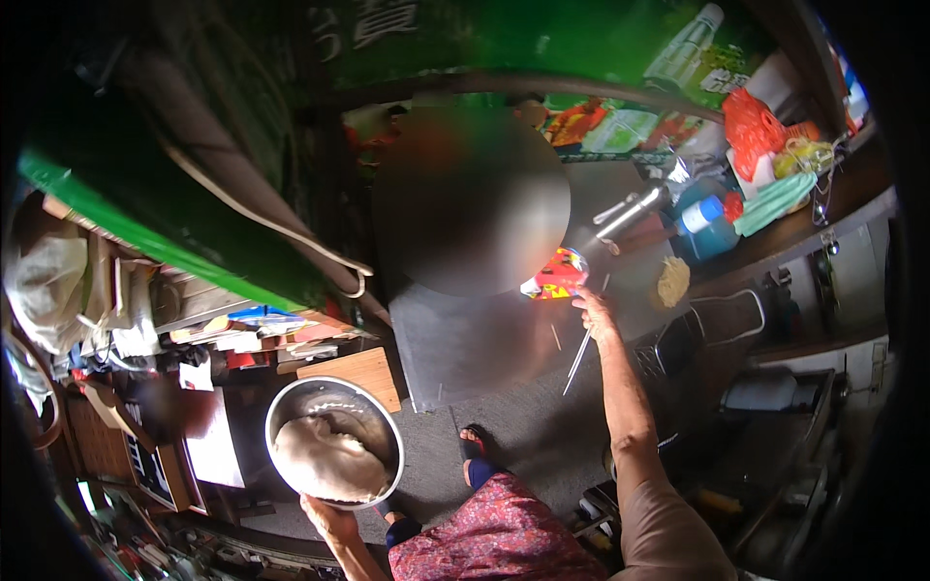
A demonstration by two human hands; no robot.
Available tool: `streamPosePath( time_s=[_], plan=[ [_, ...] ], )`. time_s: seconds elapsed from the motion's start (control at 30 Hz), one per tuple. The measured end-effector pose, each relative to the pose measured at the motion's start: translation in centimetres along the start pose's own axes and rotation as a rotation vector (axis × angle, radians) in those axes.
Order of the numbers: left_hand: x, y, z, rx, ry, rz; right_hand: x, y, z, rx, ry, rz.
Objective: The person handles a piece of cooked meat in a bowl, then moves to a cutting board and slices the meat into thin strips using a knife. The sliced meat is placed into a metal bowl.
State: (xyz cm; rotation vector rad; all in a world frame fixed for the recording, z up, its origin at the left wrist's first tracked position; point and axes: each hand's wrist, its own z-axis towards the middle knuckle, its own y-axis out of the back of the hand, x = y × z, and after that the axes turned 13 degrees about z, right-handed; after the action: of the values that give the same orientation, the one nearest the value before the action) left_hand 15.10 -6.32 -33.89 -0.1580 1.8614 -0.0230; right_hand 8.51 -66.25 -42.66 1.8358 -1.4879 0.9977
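Note:
Low at the left, my left hand (331,523) is closed on the near rim of a round steel bowl (376,424). A large mass of pale, smooth dough or batter (325,460) lies in the bowl. My right arm reaches forward, and its hand (594,314) is closed around a pair of thin chopsticks (578,362) that point down toward me. At its fingertips is a shiny red and yellow packet (560,275); whether the fingers also grip it I cannot tell. Both lie over the near right part of a grey metal worktop (455,339).
A round blurred patch hides the worktop's middle. To its right are a pale yellowish clump (672,282), a metal cylinder (630,215), a blue-capped bottle (702,215) and a red plastic bag (751,131). A wooden board (354,376) lies beyond the bowl; crowded shelves stand left.

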Motion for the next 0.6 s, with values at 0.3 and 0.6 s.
streamPosePath(
  time_s=[0.3, 0.6],
  plan=[
    [9.2, -9.6, 4.8, 0.345, 0.210, 0.043, -1.1, 4.4, -7.6, 0.040, 0.245, -0.850],
    [17.4, -15.8, 14.4, 0.319, 0.298, 0.142, -7.8, 14.7, -15.9, 0.145, 0.206, -0.978]
  ],
)
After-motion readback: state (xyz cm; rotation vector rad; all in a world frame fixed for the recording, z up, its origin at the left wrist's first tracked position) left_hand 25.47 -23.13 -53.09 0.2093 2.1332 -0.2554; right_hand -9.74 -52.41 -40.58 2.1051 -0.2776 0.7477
